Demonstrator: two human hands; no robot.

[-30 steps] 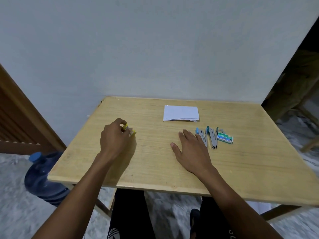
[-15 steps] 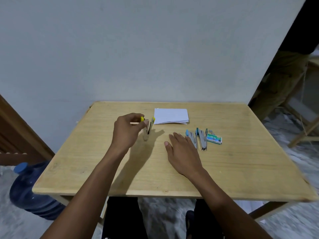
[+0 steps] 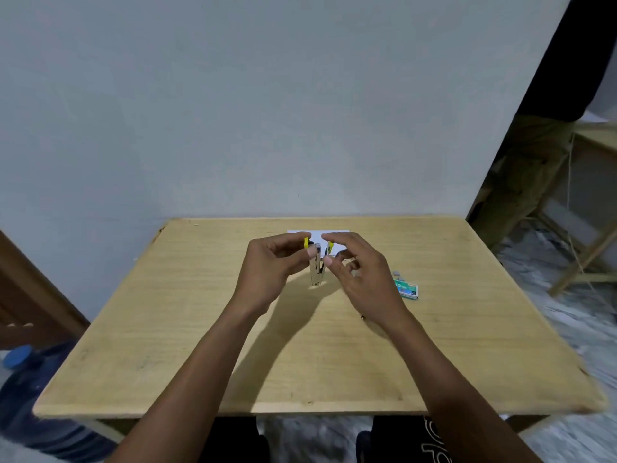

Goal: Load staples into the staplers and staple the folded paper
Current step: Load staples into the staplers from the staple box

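Observation:
A small metal stapler (image 3: 316, 273) with yellow ends is held just above the middle of the wooden table (image 3: 187, 335), spread open in a V with the hinge pointing down. My left hand (image 3: 272, 269) pinches its left arm near the yellow tip. My right hand (image 3: 359, 272) pinches the right arm between thumb and forefinger. The folded white paper (image 3: 298, 232) lies at the table's far edge, mostly hidden behind my hands. A green staple box (image 3: 406, 289) lies on the table to the right of my right hand. The blue stapler is hidden.
The table stands against a grey wall. A blue water bottle (image 3: 23, 382) is on the floor at the left. A person (image 3: 534, 135) and a wooden frame (image 3: 581, 262) are at the right. A small grey bit (image 3: 396, 274) lies beside the staple box.
My left hand lifted the yellow stapler from the table's left and carried it to the middle. My right hand left the table and came up to take the stapler's other arm.

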